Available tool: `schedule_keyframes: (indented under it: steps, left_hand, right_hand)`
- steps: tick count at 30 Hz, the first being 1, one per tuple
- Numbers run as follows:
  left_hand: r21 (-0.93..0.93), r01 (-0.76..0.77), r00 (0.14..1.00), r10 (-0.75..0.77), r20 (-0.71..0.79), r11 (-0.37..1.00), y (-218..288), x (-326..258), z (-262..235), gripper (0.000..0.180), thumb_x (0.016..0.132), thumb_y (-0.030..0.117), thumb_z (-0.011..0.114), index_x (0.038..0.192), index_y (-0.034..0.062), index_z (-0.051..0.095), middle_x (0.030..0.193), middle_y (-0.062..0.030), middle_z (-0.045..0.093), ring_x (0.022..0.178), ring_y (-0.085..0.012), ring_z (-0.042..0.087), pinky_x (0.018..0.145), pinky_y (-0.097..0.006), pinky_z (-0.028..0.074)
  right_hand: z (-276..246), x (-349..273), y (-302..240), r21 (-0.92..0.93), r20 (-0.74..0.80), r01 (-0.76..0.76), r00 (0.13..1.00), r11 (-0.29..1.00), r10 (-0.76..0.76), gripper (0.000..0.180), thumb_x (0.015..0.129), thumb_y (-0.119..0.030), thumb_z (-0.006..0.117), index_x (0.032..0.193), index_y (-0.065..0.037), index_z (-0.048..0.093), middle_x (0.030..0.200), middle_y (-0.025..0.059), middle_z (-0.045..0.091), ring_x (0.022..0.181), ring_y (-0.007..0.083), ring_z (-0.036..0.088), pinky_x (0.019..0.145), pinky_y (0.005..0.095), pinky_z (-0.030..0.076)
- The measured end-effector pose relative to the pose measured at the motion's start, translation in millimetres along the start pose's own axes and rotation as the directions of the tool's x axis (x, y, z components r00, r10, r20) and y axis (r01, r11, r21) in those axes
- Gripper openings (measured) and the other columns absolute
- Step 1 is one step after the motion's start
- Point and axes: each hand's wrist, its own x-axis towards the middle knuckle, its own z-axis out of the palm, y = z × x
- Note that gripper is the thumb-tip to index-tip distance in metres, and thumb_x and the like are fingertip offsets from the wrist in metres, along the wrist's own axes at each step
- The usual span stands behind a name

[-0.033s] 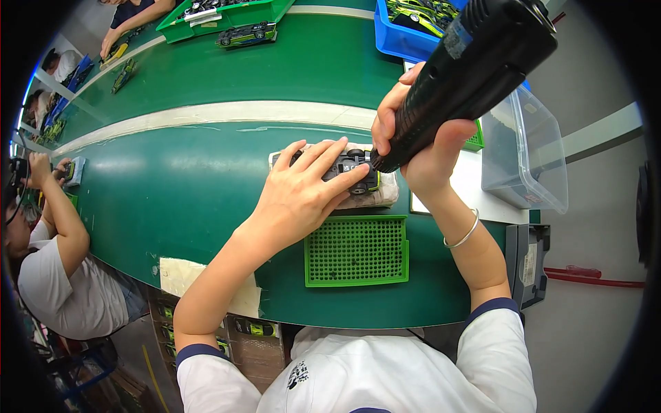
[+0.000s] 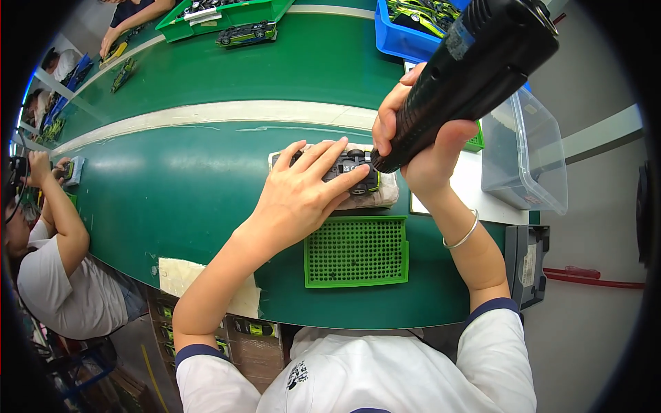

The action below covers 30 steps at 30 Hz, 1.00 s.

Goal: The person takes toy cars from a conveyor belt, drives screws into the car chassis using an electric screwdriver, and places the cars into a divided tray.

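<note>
A toy car (image 2: 350, 164), dark underside up with lime-green edges, lies on a pale padded block (image 2: 387, 195). My left hand (image 2: 296, 193) holds the car down on the block, fingers across its underside and covering much of it. In my right hand (image 2: 434, 162) is a thick black electric screwdriver (image 2: 468, 76), gripped around its body and tilted. Its lower end meets the car's right end; the bit itself is hidden. Just below the block sits a shallow green tray (image 2: 405, 272) with a grid of small holes.
A clear plastic bin (image 2: 506, 148) stands right of my right hand. Beyond are a blue bin (image 2: 391, 48) of lime-green car parts and a green crate (image 2: 227, 24). Another toy car (image 2: 246, 34) lies on the far belt. A co-worker (image 2: 76, 275) sits at left.
</note>
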Motion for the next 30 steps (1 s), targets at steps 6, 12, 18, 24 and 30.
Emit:
schedule_keyframes:
  steps: [6,12,18,24,30]
  left_hand:
    - [-0.049,-0.003,1.000,0.002,-0.004,0.999,-2,1,-2,0.039,0.069,0.013,0.060,0.107,0.0178,0.053,0.114,-0.0105,0.046,0.105,-0.0242,0.045,0.090,-0.040,0.032]
    - [-0.068,0.000,1.000,-0.001,-0.021,0.998,-2,1,1,0.038,0.068,0.013,0.061,0.105,0.0177,0.054,0.110,-0.0100,0.048,0.103,-0.0240,0.046,0.090,-0.040,0.032]
    - [-0.094,0.016,0.999,-0.020,-0.043,0.995,-4,4,1,0.041,0.066,0.021,0.065,0.105,0.0149,0.053,0.106,-0.0094,0.049,0.099,-0.0240,0.048,0.092,-0.040,0.030]
    - [-0.184,0.194,0.979,-0.203,-0.031,0.963,1,14,5,0.055,0.057,0.027,0.072,0.104,0.0085,0.050,0.091,-0.0067,0.050,0.090,-0.0233,0.048,0.088,-0.038,0.032]
    - [-0.184,0.196,0.979,-0.204,-0.027,0.963,5,16,7,0.055,0.055,0.025,0.073,0.102,0.0083,0.050,0.087,-0.0063,0.049,0.087,-0.0233,0.048,0.082,-0.036,0.033]
  right_hand:
    - [4,4,3,0.012,0.022,-0.055,0.998,0.998,0.055,0.083,0.062,-0.077,0.028,0.098,-0.002,0.030,0.058,0.0043,0.042,0.042,0.0100,0.041,0.041,0.0191,0.036]
    - [8,5,3,-0.060,0.046,-0.111,0.992,0.992,0.113,0.085,0.060,-0.079,0.028,0.098,-0.002,0.031,0.057,0.0041,0.043,0.042,0.0090,0.042,0.041,0.0183,0.035]
    - [-7,7,-1,0.060,0.089,-0.004,0.996,0.998,-0.001,0.082,0.063,-0.077,0.033,0.099,-0.004,0.029,0.062,0.0071,0.044,0.044,0.0129,0.045,0.042,0.0207,0.039]
    - [-27,12,-28,0.378,0.084,0.261,0.946,0.888,-0.313,0.089,0.059,-0.082,0.026,0.109,-0.009,0.034,0.065,0.0063,0.043,0.048,0.0135,0.045,0.046,0.0270,0.039]
    - [-32,11,-42,0.348,0.057,0.300,0.939,0.888,-0.340,0.092,0.056,-0.084,0.026,0.109,-0.009,0.033,0.064,0.0061,0.042,0.047,0.0133,0.045,0.045,0.0267,0.039]
